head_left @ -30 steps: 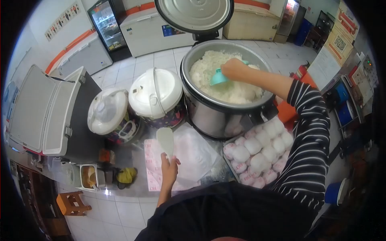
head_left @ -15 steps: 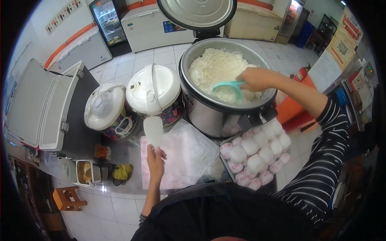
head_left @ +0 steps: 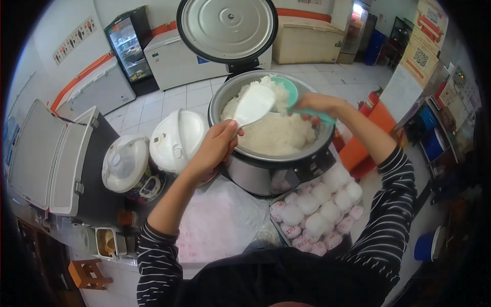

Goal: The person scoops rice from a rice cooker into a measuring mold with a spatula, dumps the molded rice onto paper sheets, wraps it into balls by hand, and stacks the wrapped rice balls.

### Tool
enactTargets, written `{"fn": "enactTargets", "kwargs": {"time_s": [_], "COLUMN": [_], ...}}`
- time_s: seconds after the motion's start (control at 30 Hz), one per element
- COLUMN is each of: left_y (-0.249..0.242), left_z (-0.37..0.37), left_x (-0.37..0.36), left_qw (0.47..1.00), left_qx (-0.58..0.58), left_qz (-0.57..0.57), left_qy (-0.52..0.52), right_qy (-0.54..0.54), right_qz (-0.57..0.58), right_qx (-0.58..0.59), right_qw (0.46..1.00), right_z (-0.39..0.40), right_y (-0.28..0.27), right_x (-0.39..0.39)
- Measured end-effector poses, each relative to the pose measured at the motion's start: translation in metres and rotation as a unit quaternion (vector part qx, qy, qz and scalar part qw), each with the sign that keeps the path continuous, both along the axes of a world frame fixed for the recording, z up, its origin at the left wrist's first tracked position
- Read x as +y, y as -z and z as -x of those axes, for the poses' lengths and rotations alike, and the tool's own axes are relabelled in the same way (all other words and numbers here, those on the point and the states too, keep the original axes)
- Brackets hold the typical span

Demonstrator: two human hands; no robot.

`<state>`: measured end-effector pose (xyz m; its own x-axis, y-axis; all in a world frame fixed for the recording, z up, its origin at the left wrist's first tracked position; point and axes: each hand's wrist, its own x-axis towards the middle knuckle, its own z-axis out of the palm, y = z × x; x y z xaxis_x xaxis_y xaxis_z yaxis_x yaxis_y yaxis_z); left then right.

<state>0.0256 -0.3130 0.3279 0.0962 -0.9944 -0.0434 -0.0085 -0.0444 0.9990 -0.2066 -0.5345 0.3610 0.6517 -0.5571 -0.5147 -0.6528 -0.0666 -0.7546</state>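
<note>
My left hand (head_left: pixel 216 146) is closed round the handle of a white rice paddle (head_left: pixel 254 105), whose blade is over the cooker, close to the scoop. My right hand (head_left: pixel 323 106), a little blurred, grips the handle of a teal scoop (head_left: pixel 289 91). White rice (head_left: pixel 263 86) fills the scoop and rises above its rim, partly hidden behind the paddle. Below both tools, the large rice cooker (head_left: pixel 225 84) holds a deep bed of cooked rice (head_left: pixel 279 135). Its round lid (head_left: pixel 227 30) stands raised at the back.
Wrapped white rice portions (head_left: pixel 317 204) fill a tray right of the printed wrapping paper (head_left: pixel 215 220). Two white-lidded containers (head_left: pixel 179 138) (head_left: pixel 125 163) stand left of the cooker. Beyond them is a cooler box (head_left: pixel 76 163) with its lid up. Chest freezers (head_left: pixel 307 41) line the back wall.
My left hand has brought the paddle up from over the paper to the cooker. My right hand has lifted the scoop, now heaped with rice, out of the bed. The view has shifted.
</note>
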Motion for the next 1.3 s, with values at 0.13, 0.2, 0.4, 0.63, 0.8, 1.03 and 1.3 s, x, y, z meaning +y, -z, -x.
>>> {"fn": "enactTargets", "kwargs": {"time_s": [0.13, 0.2, 0.4, 0.63, 0.8, 1.03, 1.3], "left_y": [-0.016, -0.017, -0.012, -0.017, -0.023, -0.033, -0.022], "left_z": [0.012, 0.006, 0.008, 0.0, -0.002, -0.021, 0.007], "left_x": [-0.04, -0.057, -0.07, -0.082, -0.082, -0.087, -0.054], "left_qw": [0.991, 0.985, 0.981, 0.972, 0.925, 0.991, 0.537], "left_qx": [-0.047, -0.045, -0.069, 0.128, 0.275, -0.025, -0.684], "left_qz": [-0.078, -0.1, -0.117, -0.104, -0.14, -0.079, 0.412], "left_qy": [0.101, 0.135, 0.137, 0.166, 0.22, 0.101, -0.272], "right_qy": [0.026, 0.017, -0.002, 0.064, 0.083, 0.143, 0.087], "right_qz": [0.078, 0.159, 0.382, 0.214, 0.158, 0.08, -0.055], "right_qx": [0.0, 0.02, 0.001, -0.036, -0.054, -0.046, -0.221], "right_qw": [0.997, 0.987, 0.924, 0.974, 0.982, 0.985, 0.97], "right_z": [0.001, 0.003, 0.008, 0.015, 0.033, 0.084, 0.088], "right_y": [-0.011, -0.011, 0.012, 0.003, 0.001, -0.011, 0.004], "right_x": [0.023, 0.034, 0.035, 0.038, 0.039, 0.042, 0.106]}}
